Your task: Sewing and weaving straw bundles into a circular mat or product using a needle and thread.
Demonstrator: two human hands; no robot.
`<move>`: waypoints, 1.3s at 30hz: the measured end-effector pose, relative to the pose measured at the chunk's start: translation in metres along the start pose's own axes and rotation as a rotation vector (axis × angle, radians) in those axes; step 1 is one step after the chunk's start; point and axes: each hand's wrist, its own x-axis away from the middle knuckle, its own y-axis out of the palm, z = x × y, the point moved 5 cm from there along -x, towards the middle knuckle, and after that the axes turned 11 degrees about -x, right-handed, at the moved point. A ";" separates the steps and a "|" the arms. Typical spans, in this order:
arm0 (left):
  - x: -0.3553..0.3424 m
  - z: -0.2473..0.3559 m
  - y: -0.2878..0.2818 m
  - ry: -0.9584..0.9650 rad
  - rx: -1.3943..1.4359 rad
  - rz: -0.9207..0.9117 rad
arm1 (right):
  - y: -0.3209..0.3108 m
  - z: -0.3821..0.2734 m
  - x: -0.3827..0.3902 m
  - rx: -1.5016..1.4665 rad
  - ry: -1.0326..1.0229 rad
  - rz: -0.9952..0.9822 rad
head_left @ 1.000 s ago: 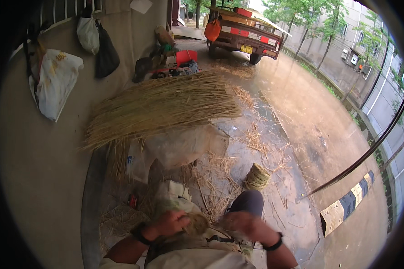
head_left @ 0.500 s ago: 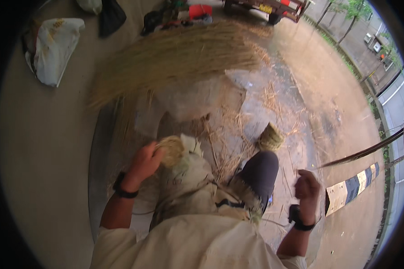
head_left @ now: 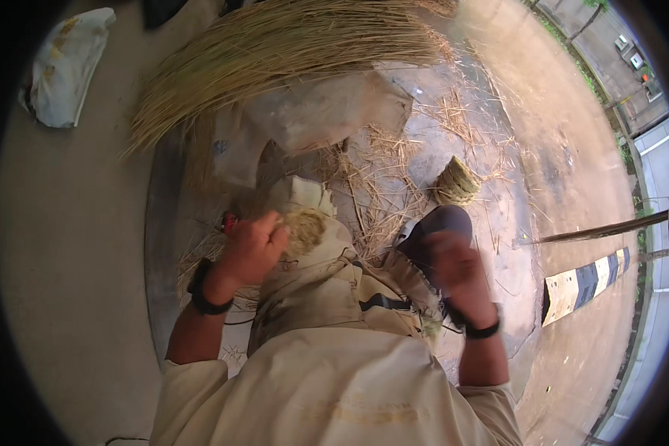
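Over my left thigh, my left hand is closed on the edge of a small round coil of straw. A pale cloth covers that knee just beyond the coil. My right hand hangs near my dark right knee, apart from the coil. Motion blurs its fingers, and I cannot make out whether anything is in them. Beyond the right knee, a coiled straw piece stands on the ground sheet.
A large bundle of long straw lies across the far side. Nearer is a crumpled clear plastic sheet, with loose straw stalks scattered about. A white sack lies far left; a striped ramp lies at the right.
My right hand has swung inward from the right toward my knee. My left hand, still gripping the straw coil, has shifted slightly right. The whole view has tilted downward.
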 end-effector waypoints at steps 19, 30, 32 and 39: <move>0.075 -0.251 -0.086 -0.565 -0.659 0.208 | -0.439 0.050 0.224 0.330 0.122 1.183; 0.021 -0.018 0.004 -0.108 0.031 0.105 | 0.089 -0.005 -0.002 0.174 -0.200 -0.430; 0.015 0.016 0.012 -0.008 0.102 0.065 | 0.113 0.010 -0.015 0.146 -0.170 -0.360; 0.014 0.040 0.019 0.050 0.182 0.024 | 0.120 0.019 -0.011 0.155 -0.210 -0.289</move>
